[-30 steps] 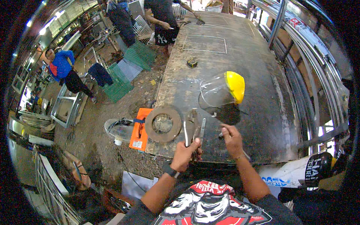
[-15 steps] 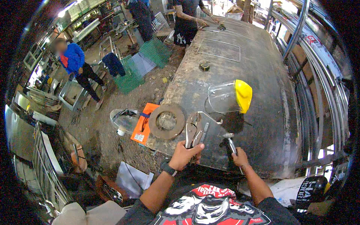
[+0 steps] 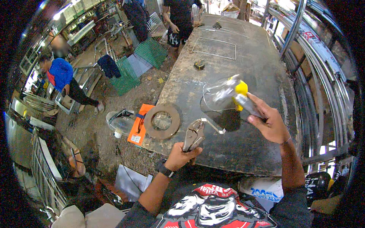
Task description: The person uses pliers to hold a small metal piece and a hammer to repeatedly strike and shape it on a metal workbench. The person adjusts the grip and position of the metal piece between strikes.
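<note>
Left hand [image 3: 181, 154]: our grip is closed around the handles of the locking pliers [image 3: 193, 136], at the near edge of the tabletop [image 3: 243, 57]. We judge the handles are squeezed so the jaws keep their bite.
Pliers' load: the jaws, just ahead of this grip, pinch a thin bent metal strip [image 3: 213, 127], which rests on the tabletop, likely held steady there.
Right hand [image 3: 270, 123]: our grip is wrapped round a grey handle [image 3: 245, 104], raised above the tabletop. The clear face shield [image 3: 218, 95] with its yellow part [image 3: 240, 88] rises up and left of this grip; it is blurred, so we cannot tell its exact tilt.
Shadow: a dark patch lies under the shield, between the two grips, so the shield is off the surface.
Rusty ring [image 3: 162, 121]: flat on the tabletop, just left of and beyond the left grip.
Orange tool case [image 3: 138, 125]: beside the ring, on the ground.
Tape measure [image 3: 199, 65]: well beyond both grips.
Other people: one in blue [image 3: 61, 74] far left, one [image 3: 178, 19] at the tabletop's far end.
</note>
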